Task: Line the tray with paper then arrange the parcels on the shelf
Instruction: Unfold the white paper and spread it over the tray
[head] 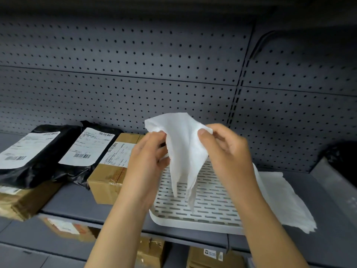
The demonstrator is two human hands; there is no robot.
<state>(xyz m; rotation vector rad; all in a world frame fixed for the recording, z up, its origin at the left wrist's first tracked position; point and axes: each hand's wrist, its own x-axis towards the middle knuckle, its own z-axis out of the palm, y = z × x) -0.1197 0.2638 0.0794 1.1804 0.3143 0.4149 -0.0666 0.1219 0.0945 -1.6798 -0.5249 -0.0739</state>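
A white slotted tray (208, 207) lies on the grey shelf (77, 202). Above it hangs a white paper sheet (183, 151), folded and drooping to a point over the tray. My left hand (148, 157) pinches its upper left part and my right hand (226, 149) pinches its upper right corner. More white paper (286, 202) lies flat on the shelf to the right of the tray. Left of the tray stand a cardboard box parcel (110, 171) with a label and two black bag parcels (85, 151) (29, 153) with white labels.
A grey pegboard wall (154, 74) backs the shelf. A brown parcel (21, 202) sticks out at the shelf's front left. Lower shelves hold more cardboard boxes (208, 256). A black bag (342, 155) sits at the far right.
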